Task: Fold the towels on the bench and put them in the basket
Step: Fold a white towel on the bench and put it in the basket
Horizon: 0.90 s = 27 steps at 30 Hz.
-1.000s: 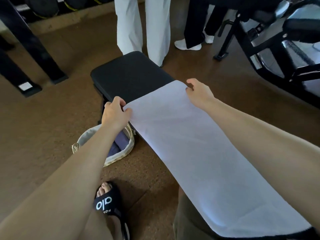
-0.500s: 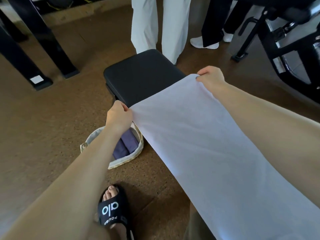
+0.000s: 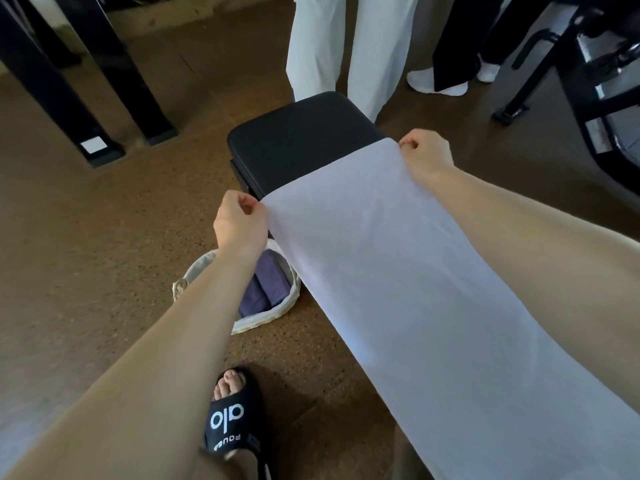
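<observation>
Left hand and right hand each form a pinching grip on a far corner of the long pale lilac cloth towel, whose long axis runs from both grips back along the black padded bench; the round woven basket sits just beneath the left grip.

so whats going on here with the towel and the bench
A person is laying a white towel out along a black bench to fold it. The left hand pinches one far corner and the right hand pinches the other, holding the far edge stretched across the bench. It is not folded yet. A basket sits on the floor left of the bench, with folded purple towels already inside. Two other people stand beyond the bench's far end.
</observation>
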### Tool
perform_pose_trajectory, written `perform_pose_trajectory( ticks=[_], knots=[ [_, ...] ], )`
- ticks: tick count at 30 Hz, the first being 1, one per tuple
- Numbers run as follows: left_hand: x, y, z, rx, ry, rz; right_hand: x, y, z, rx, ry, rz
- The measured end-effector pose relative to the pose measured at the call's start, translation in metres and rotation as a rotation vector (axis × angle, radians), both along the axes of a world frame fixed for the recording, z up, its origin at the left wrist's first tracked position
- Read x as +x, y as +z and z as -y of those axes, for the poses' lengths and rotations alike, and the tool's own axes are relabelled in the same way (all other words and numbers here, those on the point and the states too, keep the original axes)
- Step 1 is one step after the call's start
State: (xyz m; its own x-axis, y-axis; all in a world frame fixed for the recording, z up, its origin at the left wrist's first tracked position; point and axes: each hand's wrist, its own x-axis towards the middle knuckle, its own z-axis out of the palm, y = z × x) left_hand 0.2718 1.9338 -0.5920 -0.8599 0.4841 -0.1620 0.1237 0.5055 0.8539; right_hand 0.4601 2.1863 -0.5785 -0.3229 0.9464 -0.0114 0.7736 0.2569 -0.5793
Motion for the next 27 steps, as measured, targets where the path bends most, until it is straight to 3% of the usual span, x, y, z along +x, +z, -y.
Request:
perform_pose_trajectory(
  ticks=[5,9,11,16,19,22,25,27],
  knots=[
    [0.011,0.007,0.004,-0.151,-0.105,0.005,0.027,0.006,0.014,-0.077,0.039,0.108],
    [0.046,0.03,0.006,-0.297,-0.306,-0.539,0.078,0.014,0.045,-0.085,0.087,0.145],
    [0.076,0.041,0.007,-0.24,-0.518,-0.669,0.113,0.014,0.064,-0.076,0.108,0.18],
    [0.187,0.055,0.035,-0.147,-1.236,-0.518,0.218,0.014,0.112,-0.107,0.097,0.308],
    [0.25,0.056,0.066,-0.232,-1.557,-0.546,0.273,0.02,0.144,-0.136,0.053,0.358],
    [0.296,0.058,0.089,-0.345,-1.61,-0.582,0.311,0.029,0.179,-0.109,0.033,0.422],
    [0.327,0.062,0.101,-0.33,-1.575,-0.607,0.333,0.029,0.207,-0.01,0.098,0.445],
    [0.342,0.065,0.108,-0.32,-1.58,-0.654,0.343,0.029,0.221,-0.058,0.123,0.454]
  ],
)
